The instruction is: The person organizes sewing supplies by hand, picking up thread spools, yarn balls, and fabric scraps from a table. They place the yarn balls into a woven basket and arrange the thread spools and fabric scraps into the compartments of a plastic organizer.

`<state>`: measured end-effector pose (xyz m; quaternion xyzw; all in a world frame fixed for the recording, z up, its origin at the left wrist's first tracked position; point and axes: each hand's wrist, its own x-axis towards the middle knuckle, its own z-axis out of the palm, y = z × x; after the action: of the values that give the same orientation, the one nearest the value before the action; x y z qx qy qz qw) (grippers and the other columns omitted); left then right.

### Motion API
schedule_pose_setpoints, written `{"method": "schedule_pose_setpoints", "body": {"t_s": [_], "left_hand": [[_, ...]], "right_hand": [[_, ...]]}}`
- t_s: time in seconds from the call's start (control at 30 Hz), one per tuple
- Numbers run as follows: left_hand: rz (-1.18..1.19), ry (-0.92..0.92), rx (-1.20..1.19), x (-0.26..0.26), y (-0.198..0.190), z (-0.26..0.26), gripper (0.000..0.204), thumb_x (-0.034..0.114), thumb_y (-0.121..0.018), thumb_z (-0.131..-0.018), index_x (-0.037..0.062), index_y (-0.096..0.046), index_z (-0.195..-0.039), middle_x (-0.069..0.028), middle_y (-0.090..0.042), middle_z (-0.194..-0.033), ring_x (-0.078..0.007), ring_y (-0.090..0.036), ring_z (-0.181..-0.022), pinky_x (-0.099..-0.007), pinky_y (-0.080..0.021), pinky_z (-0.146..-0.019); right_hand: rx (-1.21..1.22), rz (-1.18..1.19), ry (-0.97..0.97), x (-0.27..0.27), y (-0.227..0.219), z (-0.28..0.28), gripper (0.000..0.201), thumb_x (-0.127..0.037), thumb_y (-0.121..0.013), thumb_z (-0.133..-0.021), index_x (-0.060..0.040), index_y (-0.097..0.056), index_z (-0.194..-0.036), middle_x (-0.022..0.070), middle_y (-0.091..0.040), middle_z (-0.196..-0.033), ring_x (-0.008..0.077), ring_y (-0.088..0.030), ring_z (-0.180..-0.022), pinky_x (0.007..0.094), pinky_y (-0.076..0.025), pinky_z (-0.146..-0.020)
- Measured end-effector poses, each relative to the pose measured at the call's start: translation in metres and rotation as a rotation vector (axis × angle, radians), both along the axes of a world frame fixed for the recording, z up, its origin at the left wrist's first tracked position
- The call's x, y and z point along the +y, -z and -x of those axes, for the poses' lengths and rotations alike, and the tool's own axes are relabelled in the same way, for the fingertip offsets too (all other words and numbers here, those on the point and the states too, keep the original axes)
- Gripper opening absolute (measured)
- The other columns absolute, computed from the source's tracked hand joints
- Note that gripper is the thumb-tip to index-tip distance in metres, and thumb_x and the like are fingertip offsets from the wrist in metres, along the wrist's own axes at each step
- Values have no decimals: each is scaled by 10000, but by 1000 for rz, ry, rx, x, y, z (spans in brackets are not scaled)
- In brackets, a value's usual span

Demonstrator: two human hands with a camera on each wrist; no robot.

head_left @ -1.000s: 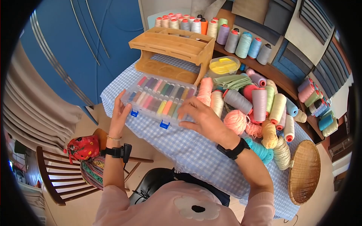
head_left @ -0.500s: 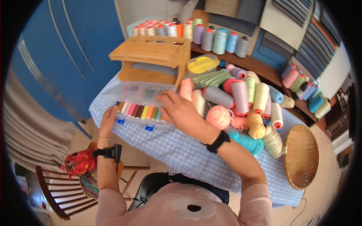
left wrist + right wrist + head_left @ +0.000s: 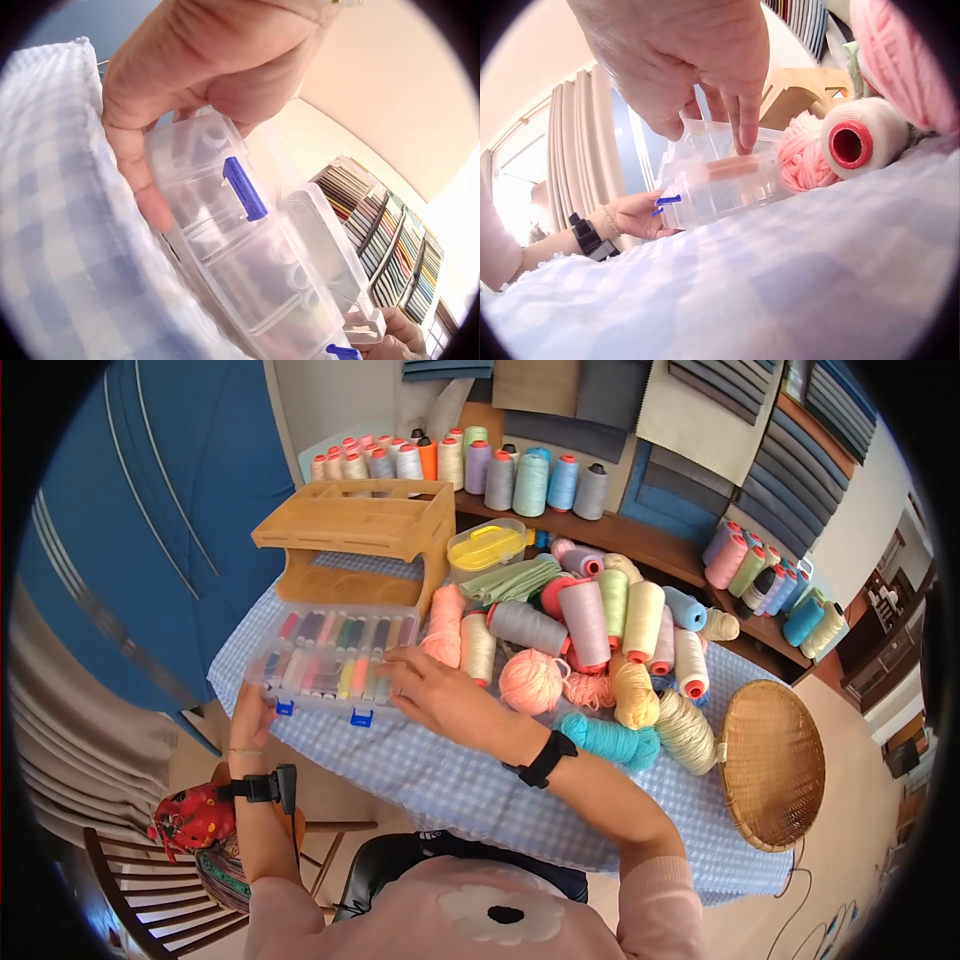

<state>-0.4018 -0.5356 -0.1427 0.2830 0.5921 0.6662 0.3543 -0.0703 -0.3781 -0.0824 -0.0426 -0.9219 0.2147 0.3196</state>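
A clear plastic thread case (image 3: 312, 698) with blue latches (image 3: 361, 718) lies at the table's left front, rows of colourful small spools inside. Its transparent lid (image 3: 319, 225) is tilted slightly up from the base in the left wrist view. My left hand (image 3: 252, 715) grips the case's left end, thumb above and fingers down its side (image 3: 202, 67). At the right front corner my right hand (image 3: 440, 700) pinches the lid's edge between thumb and fingers, as the right wrist view shows (image 3: 690, 67). Part of the lid's right edge is hidden behind this hand.
Behind the case stands a wooden rack (image 3: 350, 525). Pink yarn (image 3: 443, 630), a cream cone (image 3: 478, 650) and a pile of cones and yarn crowd its right side. A yellow-trayed box (image 3: 487, 548) sits farther back; a wicker basket (image 3: 775, 765) leans at the right.
Half a second ago the lid stood raised with the front spools uncovered; now it is lower, over them again. My right hand has come down with it. The view has turned right.
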Motion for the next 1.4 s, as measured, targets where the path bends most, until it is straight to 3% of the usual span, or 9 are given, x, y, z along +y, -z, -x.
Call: {"method": "schedule_pose_setpoints", "body": {"t_s": [0.17,0.43,0.63,0.77,1.03,1.13,1.23,1.3,1.4], "left_hand": [[8,17,-140,8,-6,-4,627,485,-514,-1009,123,-374,-1502,-56,-561,-1420,-226,-654,-1061,-381,-587,-704],[6,-67,-55,-14,-8,-6,619,497,-525,-995,123,-424,-1477,-71,-558,-1422,-231,-658,-1075,-388,-598,-649],[-135,-120,-23,-44,-54,-30,560,462,-475,-1029,106,-451,-1461,-70,-582,-1384,-219,-671,-1034,-378,-598,-639],[-188,-142,34,-32,-82,-62,559,454,-458,-1040,82,-446,-1457,-71,-596,-1359,-207,-676,-1001,-371,-595,-676],[-242,44,5,35,-131,-138,537,428,-424,-1055,79,-433,-1464,-90,-588,-1361,-216,-651,-1091,-395,-581,-780],[-312,202,26,74,-139,-151,506,396,-487,-1044,130,-429,-1470,-27,-548,-1357,-178,-601,-1162,-402,-567,-814],[-323,217,68,113,-148,-166,465,396,-487,-1044,148,-470,-1437,-15,-552,-1336,-152,-590,-1147,-395,-555,-831],[-331,237,100,141,-151,-167,462,408,-494,-1039,153,-484,-1424,-12,-554,-1326,-147,-589,-1134,-399,-550,-840],[-324,259,159,180,-163,-164,475,433,-507,-1026,155,-492,-1412,-10,-560,-1298,-145,-590,-1108,-402,-554,-824]], "right_hand": [[-69,-10,-30,-2,2,-5,467,-85,-660,-883,-34,-505,-1321,161,-481,-1366,364,-547,-1229,429,-514,-993],[24,10,-101,-6,-13,-14,525,-80,-654,-892,-61,-471,-1383,187,-448,-1410,383,-527,-1249,445,-494,-1017],[141,8,-94,-23,-55,-22,554,-86,-717,-839,-68,-511,-1353,186,-466,-1374,387,-520,-1236,460,-475,-1023],[305,-120,48,-22,-71,-28,505,-43,-721,-736,-54,-581,-1222,158,-536,-1238,322,-569,-1115,433,-508,-884],[329,-78,219,12,-111,-100,377,-6,-669,-796,-34,-604,-1166,147,-567,-1197,347,-605,-1046,418,-510,-877],[347,-158,290,38,-124,-126,361,-33,-666,-846,-26,-604,-1202,147,-588,-1169,311,-627,-1051,369,-515,-871],[380,-24,370,61,-131,-146,320,-57,-649,-899,-11,-612,-1214,121,-623,-1141,227,-646,-1035,328,-506,-878],[521,459,273,89,-128,-153,289,-108,-620,-952,5,-617,-1218,95,-655,-1103,159,-638,-1001,295,-492,-888],[440,361,410,121,-141,-163,379,-231,-578,-994,17,-583,-1281,98,-686,-1056,137,-631,-1019,277,-482,-894]]}}
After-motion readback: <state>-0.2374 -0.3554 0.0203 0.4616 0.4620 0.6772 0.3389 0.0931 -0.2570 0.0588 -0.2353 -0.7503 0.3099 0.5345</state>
